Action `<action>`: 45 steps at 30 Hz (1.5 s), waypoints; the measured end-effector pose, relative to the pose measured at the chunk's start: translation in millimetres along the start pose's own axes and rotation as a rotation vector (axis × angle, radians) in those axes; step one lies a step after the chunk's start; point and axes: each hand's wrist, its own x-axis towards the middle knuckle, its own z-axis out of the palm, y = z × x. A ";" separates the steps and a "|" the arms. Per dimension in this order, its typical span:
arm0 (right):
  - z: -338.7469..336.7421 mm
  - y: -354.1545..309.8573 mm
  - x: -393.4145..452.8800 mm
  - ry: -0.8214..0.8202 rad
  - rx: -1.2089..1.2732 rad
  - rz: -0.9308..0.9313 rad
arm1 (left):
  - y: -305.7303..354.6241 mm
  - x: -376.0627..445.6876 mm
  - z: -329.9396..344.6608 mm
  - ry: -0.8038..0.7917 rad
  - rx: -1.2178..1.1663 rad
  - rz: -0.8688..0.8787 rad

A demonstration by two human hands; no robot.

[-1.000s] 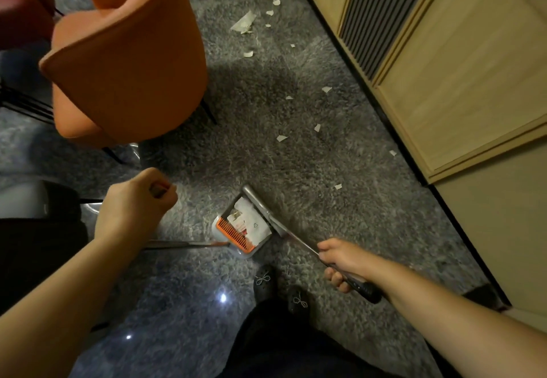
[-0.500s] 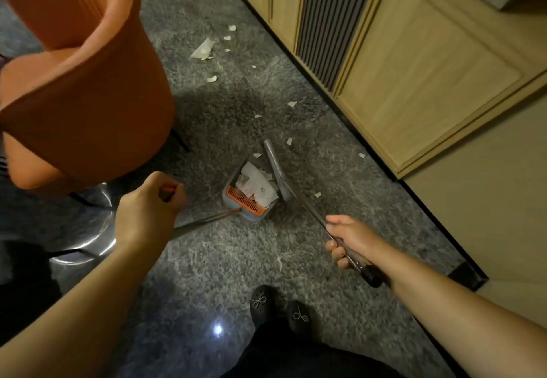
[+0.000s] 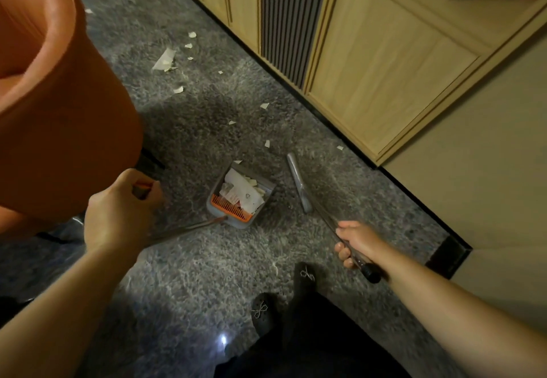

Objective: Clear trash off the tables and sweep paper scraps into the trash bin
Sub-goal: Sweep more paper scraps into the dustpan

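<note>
Orange chair [image 3: 65, 117]; grey speckled carpet [image 3: 207, 274]; grey dustpan [image 3: 241, 197], orange comb; white scraps [image 3: 164, 60]; pale wood cabinet [image 3: 384, 60].

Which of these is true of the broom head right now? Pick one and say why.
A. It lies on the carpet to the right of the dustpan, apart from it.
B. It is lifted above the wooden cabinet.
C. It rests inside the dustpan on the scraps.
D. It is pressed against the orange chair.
A: the broom head sits on the carpet to the right of the dustpan, with a strip of carpet showing between them.
</note>
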 end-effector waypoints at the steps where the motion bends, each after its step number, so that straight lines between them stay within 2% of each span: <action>1: -3.3 -0.3 4.9 0.014 0.003 0.014 | 1.8 2.7 -0.3 0.002 0.012 0.009; 8: -4.2 -10.1 45.4 0.080 -0.004 0.064 | 0.7 31.1 0.9 -0.010 0.126 0.038; 13: 18.2 -39.9 74.7 0.054 -0.023 0.066 | -2.6 59.3 5.4 0.012 0.177 0.024; 21: 62.0 -140.2 126.2 -0.092 -0.036 0.116 | -3.9 118.8 17.0 0.064 0.182 -0.037; 29: 112.3 -249.1 187.0 -0.228 -0.004 0.142 | 35.6 165.3 21.4 0.161 0.134 -0.133; 38: 119.4 -293.4 188.1 -0.130 -0.084 0.030 | 84.4 206.7 14.1 0.195 0.119 -0.081; 45: 95.8 -300.6 181.4 -0.030 -0.102 0.017 | 113.4 252.4 11.3 0.074 0.154 0.027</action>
